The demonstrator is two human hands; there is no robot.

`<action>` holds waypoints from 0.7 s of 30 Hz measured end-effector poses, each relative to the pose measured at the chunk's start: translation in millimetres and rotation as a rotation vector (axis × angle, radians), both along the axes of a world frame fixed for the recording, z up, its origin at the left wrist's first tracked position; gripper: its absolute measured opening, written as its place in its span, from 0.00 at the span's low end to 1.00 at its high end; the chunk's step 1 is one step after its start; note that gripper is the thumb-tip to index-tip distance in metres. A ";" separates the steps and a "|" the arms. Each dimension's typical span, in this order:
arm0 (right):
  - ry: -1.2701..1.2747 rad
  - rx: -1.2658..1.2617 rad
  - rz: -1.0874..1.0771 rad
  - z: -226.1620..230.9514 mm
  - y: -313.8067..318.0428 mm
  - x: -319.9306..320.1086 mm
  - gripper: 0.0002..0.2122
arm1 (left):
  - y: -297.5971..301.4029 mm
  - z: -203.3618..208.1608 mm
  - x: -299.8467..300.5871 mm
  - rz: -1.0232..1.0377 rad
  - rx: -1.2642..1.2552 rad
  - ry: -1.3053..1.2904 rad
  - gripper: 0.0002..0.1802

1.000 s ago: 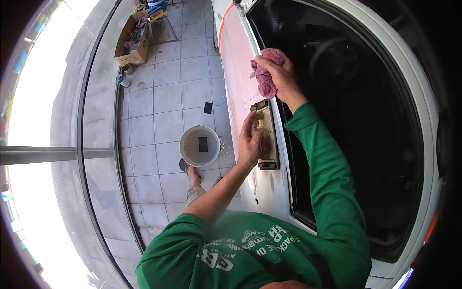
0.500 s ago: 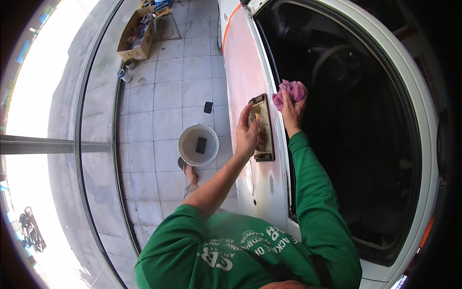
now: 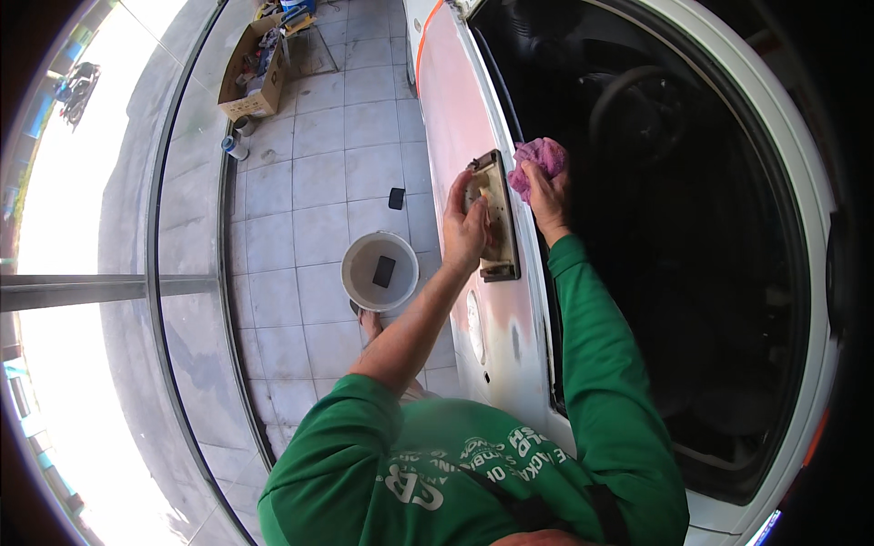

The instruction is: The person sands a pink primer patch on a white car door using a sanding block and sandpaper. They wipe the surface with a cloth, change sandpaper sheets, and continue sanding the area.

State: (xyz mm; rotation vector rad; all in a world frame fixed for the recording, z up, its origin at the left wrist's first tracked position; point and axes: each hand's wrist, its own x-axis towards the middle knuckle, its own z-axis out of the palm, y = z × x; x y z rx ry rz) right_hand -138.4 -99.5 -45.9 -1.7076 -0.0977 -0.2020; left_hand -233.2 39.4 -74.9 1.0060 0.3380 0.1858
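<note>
The left hand (image 3: 466, 227) grasps a long sanding block (image 3: 498, 214), which is pale with dark ends. Its fingers go over the left side of the block and the thumb is at the middle. Under this hand, the block lies along the car door (image 3: 451, 100), on a part where the surface is pink, with its long side near the window edge.

The right hand (image 3: 548, 202) is just to the right of the block and a little further from the body. It is closed around a crumpled pink cloth (image 3: 539, 162), at the edge of the dark car window (image 3: 692, 309). I cannot tell if the cloth touches the car. Beyond the right hand, a steering wheel (image 3: 601, 118) is seen inside the car.

Ahead of both hands, an orange strip (image 3: 425, 41) borders the pink part. Nearer to the body than the left hand, the door has a white oval hollow (image 3: 475, 328).

To the left of the left hand, a round bucket (image 3: 360, 273) stands on the tiled floor (image 3: 319, 227), with a dark pad (image 3: 384, 270) inside. A second dark piece (image 3: 397, 198) lies on the floor, beyond the bucket. Further ahead and left are a filled cardboard box (image 3: 264, 100) and a can (image 3: 235, 148).
</note>
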 end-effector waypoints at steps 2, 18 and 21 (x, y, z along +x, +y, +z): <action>-0.058 -0.047 -0.017 4.2 8.9 2.8 0.26 | 44.0 -11.4 80.5 0.006 -0.041 -0.001 0.29; 0.142 0.149 -0.036 7.8 8.8 6.5 0.19 | 61.5 -33.2 76.5 -0.024 -0.033 -0.012 0.30; 0.123 0.102 -0.050 2.4 11.9 14.2 0.19 | 62.6 -36.5 78.2 0.001 -0.164 0.025 0.32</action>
